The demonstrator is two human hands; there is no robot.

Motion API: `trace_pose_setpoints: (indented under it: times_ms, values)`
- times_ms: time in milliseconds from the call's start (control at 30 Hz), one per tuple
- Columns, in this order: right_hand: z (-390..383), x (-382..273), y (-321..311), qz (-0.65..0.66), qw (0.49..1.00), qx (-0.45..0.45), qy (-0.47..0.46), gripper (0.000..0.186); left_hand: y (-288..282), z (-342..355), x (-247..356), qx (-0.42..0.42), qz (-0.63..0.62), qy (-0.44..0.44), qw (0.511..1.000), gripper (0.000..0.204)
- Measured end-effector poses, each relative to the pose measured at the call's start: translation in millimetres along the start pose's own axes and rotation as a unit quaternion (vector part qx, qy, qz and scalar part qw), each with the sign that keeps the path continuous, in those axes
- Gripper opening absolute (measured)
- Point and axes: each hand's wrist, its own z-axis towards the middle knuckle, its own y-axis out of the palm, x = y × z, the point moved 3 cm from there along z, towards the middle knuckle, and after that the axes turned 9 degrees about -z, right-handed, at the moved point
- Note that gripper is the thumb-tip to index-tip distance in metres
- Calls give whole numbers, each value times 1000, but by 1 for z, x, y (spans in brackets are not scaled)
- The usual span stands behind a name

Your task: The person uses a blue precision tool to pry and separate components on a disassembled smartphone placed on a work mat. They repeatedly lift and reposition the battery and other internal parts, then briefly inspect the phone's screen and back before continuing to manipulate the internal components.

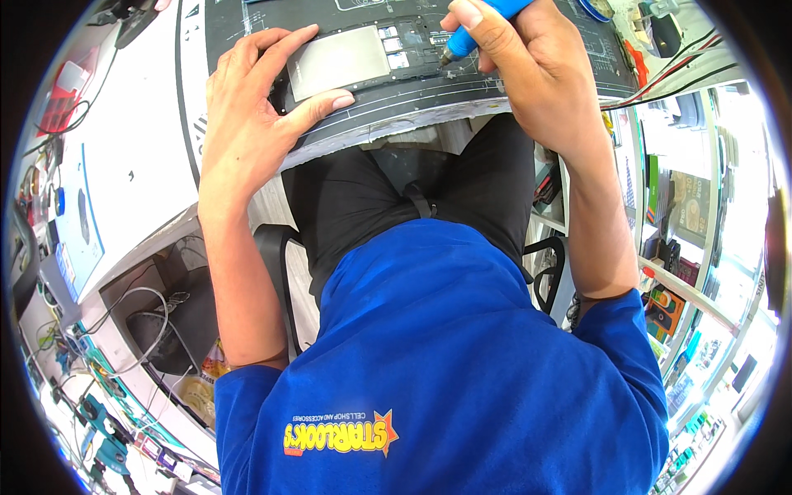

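An opened phone [410,56] with its back off lies on the dark printed work mat [375,107]. Its large silver battery [340,63] is exposed, and small metal slots show to the battery's right. My left hand [247,115] holds the phone by its left end, thumb along the near edge and fingers toward the far edge. In my right hand [540,70] is a thick blue screwdriver [487,26], gripped like a pen. Its dark nose slants down to the phone's right part, near the front edge. Whether the tip touches the phone I cannot tell.
A white tabletop [153,124] extends left, with a red tray [70,91] and cables at its far side. Red and black wires [668,70] cross the right edge of the bench. Stocked shelves [681,206] stand at my right, and a dark bin-like compartment [177,313] sits below left.
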Motion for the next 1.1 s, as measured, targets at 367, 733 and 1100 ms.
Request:
trace_pose_setpoints:
  times_ms: [367,733,1100]
  values:
    - [1,2,-3,20,997,-15,68,27,0,1,3,19,5,5,1000,78]
    - [1,1,-3,31,996,-1,82,28,0,0,4,18,13,2,1000,79]
    - [-1,-6,-11,65,990,80,99,23,10,1,33,53,-3,93,994,55]
